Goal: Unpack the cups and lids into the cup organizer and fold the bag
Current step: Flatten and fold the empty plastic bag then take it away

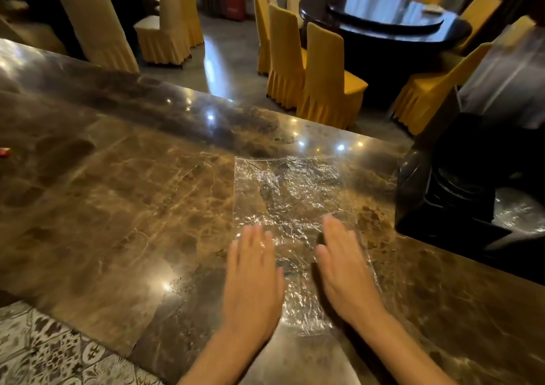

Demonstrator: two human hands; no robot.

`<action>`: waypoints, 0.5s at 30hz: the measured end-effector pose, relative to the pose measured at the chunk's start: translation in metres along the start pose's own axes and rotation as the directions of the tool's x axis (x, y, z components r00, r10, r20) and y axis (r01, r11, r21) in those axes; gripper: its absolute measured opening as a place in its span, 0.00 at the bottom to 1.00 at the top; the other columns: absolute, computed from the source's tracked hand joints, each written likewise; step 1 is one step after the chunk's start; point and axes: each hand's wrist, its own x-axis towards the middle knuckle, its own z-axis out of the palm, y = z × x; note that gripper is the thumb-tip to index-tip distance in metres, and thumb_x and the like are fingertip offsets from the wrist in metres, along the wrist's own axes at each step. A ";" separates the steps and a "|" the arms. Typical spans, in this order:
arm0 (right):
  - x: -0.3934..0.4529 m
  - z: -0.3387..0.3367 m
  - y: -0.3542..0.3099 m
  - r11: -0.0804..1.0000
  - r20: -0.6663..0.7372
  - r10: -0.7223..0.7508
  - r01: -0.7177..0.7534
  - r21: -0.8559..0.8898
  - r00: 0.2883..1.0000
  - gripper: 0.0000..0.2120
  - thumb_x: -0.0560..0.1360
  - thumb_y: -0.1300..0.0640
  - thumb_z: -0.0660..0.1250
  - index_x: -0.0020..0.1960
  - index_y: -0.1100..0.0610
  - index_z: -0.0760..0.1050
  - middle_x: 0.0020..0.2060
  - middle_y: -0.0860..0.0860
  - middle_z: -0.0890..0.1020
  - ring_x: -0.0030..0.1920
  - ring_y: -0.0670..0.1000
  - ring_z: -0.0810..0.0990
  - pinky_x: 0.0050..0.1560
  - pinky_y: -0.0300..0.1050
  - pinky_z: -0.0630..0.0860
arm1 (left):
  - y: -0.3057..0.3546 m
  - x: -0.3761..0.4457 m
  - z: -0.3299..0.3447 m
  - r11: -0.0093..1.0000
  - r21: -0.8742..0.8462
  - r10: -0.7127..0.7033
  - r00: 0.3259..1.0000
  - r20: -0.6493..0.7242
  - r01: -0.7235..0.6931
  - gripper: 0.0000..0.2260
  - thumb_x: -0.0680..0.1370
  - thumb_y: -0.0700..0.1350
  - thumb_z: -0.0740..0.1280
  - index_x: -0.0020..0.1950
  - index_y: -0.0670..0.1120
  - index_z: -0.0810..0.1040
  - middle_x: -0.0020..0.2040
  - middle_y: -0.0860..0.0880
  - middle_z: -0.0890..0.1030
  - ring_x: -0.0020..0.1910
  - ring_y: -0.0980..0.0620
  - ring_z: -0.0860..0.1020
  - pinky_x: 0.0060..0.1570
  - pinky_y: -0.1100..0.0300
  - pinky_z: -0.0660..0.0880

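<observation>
A clear, crinkled plastic bag [290,196] lies flat and empty on the brown marble counter [118,193]. My left hand [253,278] rests palm down on the bag's near left edge, fingers straight and together. Palm down as well, my right hand [345,269] presses the near right part of the bag. Neither hand grips anything. At the right edge stands the black cup organizer [460,184], with dark round lids in its compartment and clear cups [513,80] stacked tall on top.
A small red object [4,151] lies at the counter's far left. Beyond the counter stand yellow-covered chairs [324,75] and a dark round dining table [389,18]. Patterned floor tiles [44,349] show at the lower left, below the counter's near edge.
</observation>
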 end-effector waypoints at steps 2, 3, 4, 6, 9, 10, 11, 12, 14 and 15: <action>0.016 0.010 -0.019 0.976 0.096 -0.131 0.111 0.187 0.987 0.27 0.84 0.40 0.43 0.81 0.46 0.44 0.81 0.41 0.46 0.78 0.36 0.43 0.79 0.43 0.43 | 0.019 0.019 0.005 0.976 -0.078 0.203 0.979 -0.009 -0.203 0.28 0.85 0.48 0.53 0.82 0.44 0.48 0.83 0.43 0.49 0.82 0.45 0.46 0.80 0.46 0.49; 0.023 0.013 -0.024 0.966 0.135 -0.164 0.131 0.221 0.977 0.28 0.84 0.40 0.43 0.81 0.46 0.44 0.81 0.41 0.47 0.79 0.36 0.44 0.79 0.44 0.43 | 0.023 0.027 0.006 0.964 -0.071 0.257 0.966 0.028 -0.254 0.28 0.85 0.48 0.52 0.83 0.45 0.44 0.84 0.45 0.46 0.82 0.47 0.43 0.80 0.48 0.48; 0.029 0.016 -0.024 0.970 0.162 -0.183 0.152 0.189 0.970 0.28 0.84 0.39 0.43 0.81 0.46 0.45 0.81 0.43 0.49 0.79 0.38 0.45 0.80 0.46 0.45 | 0.022 0.032 0.006 0.961 -0.032 0.277 0.959 0.063 -0.276 0.29 0.85 0.49 0.51 0.82 0.46 0.40 0.83 0.45 0.42 0.82 0.48 0.39 0.79 0.49 0.46; 0.034 0.018 -0.015 0.976 0.191 -0.208 0.217 -0.031 0.959 0.30 0.83 0.36 0.39 0.82 0.47 0.46 0.82 0.44 0.51 0.80 0.43 0.48 0.80 0.50 0.46 | 0.011 0.036 0.011 0.964 0.066 0.248 0.963 0.105 -0.256 0.29 0.85 0.53 0.46 0.81 0.46 0.36 0.83 0.46 0.39 0.81 0.47 0.37 0.79 0.47 0.42; 0.028 0.015 0.015 0.919 0.226 -0.120 0.194 -0.342 0.967 0.33 0.80 0.34 0.29 0.81 0.48 0.37 0.80 0.43 0.38 0.80 0.46 0.36 0.79 0.51 0.38 | -0.007 0.032 0.019 0.981 0.135 0.121 0.984 0.129 -0.139 0.29 0.83 0.57 0.37 0.81 0.45 0.36 0.82 0.46 0.38 0.81 0.47 0.36 0.79 0.46 0.40; 0.026 0.011 0.025 0.907 0.207 -0.070 0.148 -0.394 0.976 0.33 0.79 0.34 0.27 0.80 0.48 0.35 0.79 0.44 0.36 0.79 0.46 0.33 0.79 0.51 0.38 | -0.013 0.031 0.020 0.985 0.145 0.077 0.989 0.125 -0.095 0.30 0.82 0.58 0.35 0.80 0.45 0.36 0.82 0.46 0.37 0.80 0.46 0.34 0.79 0.45 0.40; 0.026 0.006 0.033 0.896 0.196 -0.006 0.092 -0.433 0.981 0.34 0.78 0.35 0.26 0.79 0.49 0.33 0.79 0.45 0.34 0.78 0.46 0.31 0.79 0.52 0.38 | -0.019 0.030 0.021 0.987 0.152 0.033 0.991 0.133 -0.053 0.30 0.81 0.59 0.33 0.80 0.45 0.35 0.81 0.46 0.36 0.80 0.46 0.33 0.79 0.45 0.40; 0.025 0.000 0.040 0.885 0.189 0.061 0.034 -0.463 0.980 0.34 0.78 0.35 0.25 0.79 0.50 0.31 0.79 0.46 0.34 0.78 0.47 0.31 0.79 0.53 0.37 | -0.025 0.028 0.021 0.987 0.159 -0.017 0.988 0.152 -0.007 0.31 0.80 0.60 0.31 0.80 0.45 0.34 0.81 0.45 0.34 0.79 0.45 0.32 0.79 0.44 0.39; 0.026 -0.009 0.045 0.864 0.132 0.192 -0.103 -0.494 0.973 0.36 0.76 0.37 0.24 0.79 0.54 0.32 0.80 0.50 0.34 0.79 0.50 0.33 0.79 0.55 0.37 | -0.033 0.026 0.015 0.978 0.169 -0.151 0.973 0.175 0.121 0.33 0.80 0.61 0.32 0.80 0.44 0.33 0.80 0.43 0.32 0.79 0.43 0.32 0.79 0.43 0.39; 0.029 -0.012 0.044 0.854 0.088 0.252 -0.179 -0.488 0.964 0.37 0.77 0.37 0.26 0.80 0.55 0.34 0.80 0.52 0.36 0.79 0.52 0.35 0.79 0.55 0.38 | -0.034 0.029 0.011 0.966 0.169 -0.221 0.962 0.159 0.194 0.33 0.81 0.62 0.34 0.80 0.43 0.35 0.80 0.41 0.33 0.80 0.42 0.34 0.79 0.43 0.40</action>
